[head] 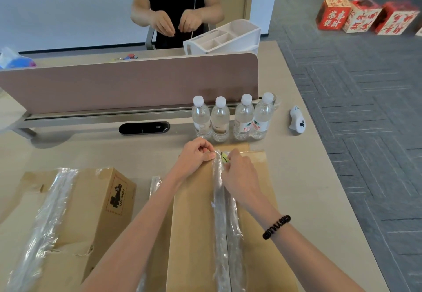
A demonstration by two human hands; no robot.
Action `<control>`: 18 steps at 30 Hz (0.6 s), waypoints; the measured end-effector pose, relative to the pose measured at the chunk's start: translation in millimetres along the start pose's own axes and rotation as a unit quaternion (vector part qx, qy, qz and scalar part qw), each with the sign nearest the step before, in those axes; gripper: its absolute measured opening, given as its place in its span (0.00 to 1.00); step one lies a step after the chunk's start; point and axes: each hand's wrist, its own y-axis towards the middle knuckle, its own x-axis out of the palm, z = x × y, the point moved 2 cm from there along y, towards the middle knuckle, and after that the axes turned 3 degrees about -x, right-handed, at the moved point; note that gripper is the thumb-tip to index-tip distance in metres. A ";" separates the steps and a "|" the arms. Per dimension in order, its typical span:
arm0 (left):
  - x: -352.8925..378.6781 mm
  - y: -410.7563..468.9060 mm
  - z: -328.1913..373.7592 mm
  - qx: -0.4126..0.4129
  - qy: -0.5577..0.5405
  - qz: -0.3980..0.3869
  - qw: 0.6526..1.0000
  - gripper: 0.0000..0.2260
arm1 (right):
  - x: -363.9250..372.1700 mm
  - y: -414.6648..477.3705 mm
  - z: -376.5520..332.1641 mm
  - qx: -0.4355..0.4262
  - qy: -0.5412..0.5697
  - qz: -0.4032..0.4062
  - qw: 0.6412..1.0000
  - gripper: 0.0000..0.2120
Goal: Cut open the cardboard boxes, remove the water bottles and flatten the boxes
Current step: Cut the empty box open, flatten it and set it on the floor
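Your left hand (196, 154) pinches the clear tape (218, 200) at the far edge of the cardboard box (194, 223), lower centre. Your right hand (239, 173) curls round a yellow cutter (225, 157) beside it. Four water bottles (230, 118) stand just beyond that edge. Bare table (308, 189) lies right, a second box (91, 200) lower left.

— Where are the bottles (233, 118)?
— In a row, just behind the right box (194, 223).
— And the left box (98, 205)?
— Near the right box, on its left. The divider (127, 84) stands farther behind it, past the bottles.
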 end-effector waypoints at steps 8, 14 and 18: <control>-8.6 -2.1 5.8 -0.011 -0.046 -0.026 0.999 0.04 | 3.6 1.5 11.4 0.003 0.036 0.006 0.999 0.06; -21.0 -2.5 13.5 0.006 -0.037 -0.046 0.998 0.04 | 12.0 -10.4 25.3 -0.017 0.100 0.106 0.989 0.05; -39.2 -9.0 23.1 0.025 -0.085 -0.033 0.995 0.06 | 4.0 3.8 34.1 -0.018 0.183 0.128 0.975 0.05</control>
